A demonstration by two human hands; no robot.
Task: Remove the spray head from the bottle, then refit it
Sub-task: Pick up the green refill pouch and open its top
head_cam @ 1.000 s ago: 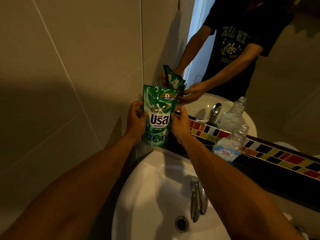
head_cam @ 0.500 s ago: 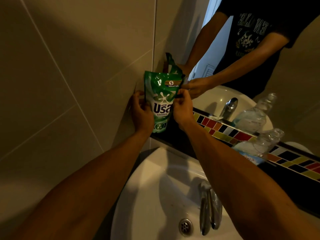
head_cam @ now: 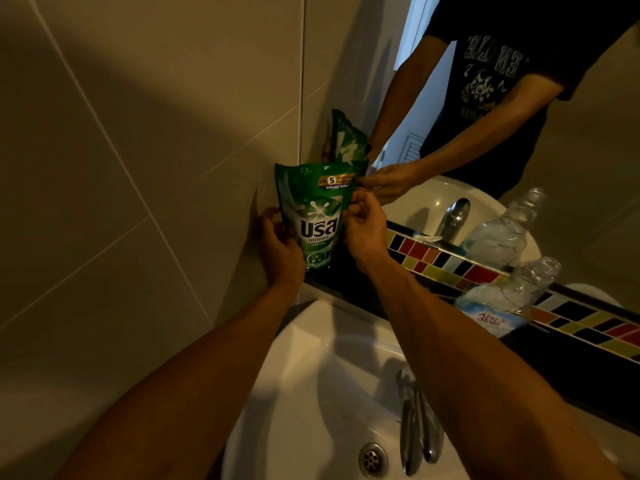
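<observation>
Nearest the camera, the white sink [head_cam: 311, 393] fills the bottom of the view, with its chrome tap [head_cam: 414, 427] and round drain [head_cam: 372, 458] down by the edge. Both forearms reach out over the basin toward the corner. There the left hand [head_cam: 280, 249] curls round the left edge of a green refill pouch [head_cam: 317, 216], and the right hand [head_cam: 363, 230] pinches its right edge up near the top. The pouch stands upright on the dark ledge [head_cam: 571, 372], right beside the tiled wall [head_cam: 121, 168]. Over to the right on that ledge lies a clear plastic bottle [head_cam: 509, 299], tipped on its side, well apart from both hands; its neck shows open, with no head on it. Behind it runs a strip of coloured tiles [head_cam: 446, 265]. Farthest back, the mirror [head_cam: 588, 168] shows pouch, hands and bottle reflected.
</observation>
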